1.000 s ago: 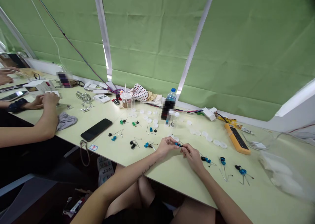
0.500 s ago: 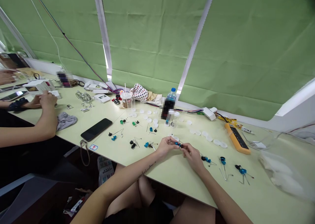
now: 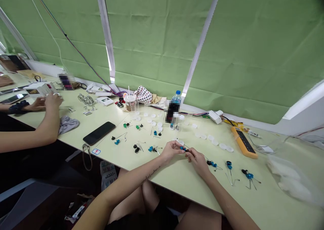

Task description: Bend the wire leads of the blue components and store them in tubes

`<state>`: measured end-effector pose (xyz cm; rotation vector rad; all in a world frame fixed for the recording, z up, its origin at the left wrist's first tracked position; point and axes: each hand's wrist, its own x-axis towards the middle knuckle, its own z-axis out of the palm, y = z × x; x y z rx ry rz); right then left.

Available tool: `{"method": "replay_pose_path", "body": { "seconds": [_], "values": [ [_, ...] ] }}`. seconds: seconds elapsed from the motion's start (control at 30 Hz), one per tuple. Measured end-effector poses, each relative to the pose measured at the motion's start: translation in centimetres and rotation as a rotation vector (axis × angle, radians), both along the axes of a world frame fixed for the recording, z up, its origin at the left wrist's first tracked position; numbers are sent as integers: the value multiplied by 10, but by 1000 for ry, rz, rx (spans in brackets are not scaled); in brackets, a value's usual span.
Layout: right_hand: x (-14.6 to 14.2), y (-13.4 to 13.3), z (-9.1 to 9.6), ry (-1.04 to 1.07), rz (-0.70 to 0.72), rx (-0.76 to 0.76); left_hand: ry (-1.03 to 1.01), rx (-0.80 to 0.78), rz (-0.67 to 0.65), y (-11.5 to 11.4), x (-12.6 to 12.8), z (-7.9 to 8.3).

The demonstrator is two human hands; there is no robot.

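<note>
Between my hands, just above the table, is a small blue and black part (image 3: pixel 183 149) with a thin metal rod sticking out of it. My left hand (image 3: pixel 171 151) pinches its blue end. At the black end, the fingers of my right hand (image 3: pixel 196 158) are closed. Similar blue and black pieces with bent wires lie on both sides: a set (image 3: pixel 152 149) left of my left hand, and a blue and black piece (image 3: pixel 213 164) right beside my right wrist. Farther right are another blue piece (image 3: pixel 229 165) and a third one (image 3: pixel 249 176). Fine details of the held part are too small to make out.
White round caps (image 3: pixel 210 137) lie in rows behind my hands. A black phone (image 3: pixel 99 133) rests left, an orange power strip (image 3: pixel 243 142) right, near a clear plastic bag (image 3: pixel 291 179). A water bottle (image 3: pixel 177 97) stands at the back. A co-worker's hands (image 3: pixel 52 102) are far left.
My hands stay almost in place, with slight finger movement at the black end of the part. The co-worker's near hand has shifted slightly to the right.
</note>
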<state>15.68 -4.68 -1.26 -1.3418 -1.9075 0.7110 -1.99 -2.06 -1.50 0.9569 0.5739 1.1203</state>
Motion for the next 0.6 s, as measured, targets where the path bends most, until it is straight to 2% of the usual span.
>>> {"method": "replay_pose_path", "body": {
  "seconds": [0.3, 0.6],
  "values": [
    [-1, 2, -5, 99, -25, -10, -29, -3, 20, 2, 0, -1],
    [1, 0, 0, 24, -16, -10, 25, -9, -8, 2, 1, -4]
  ]
}}
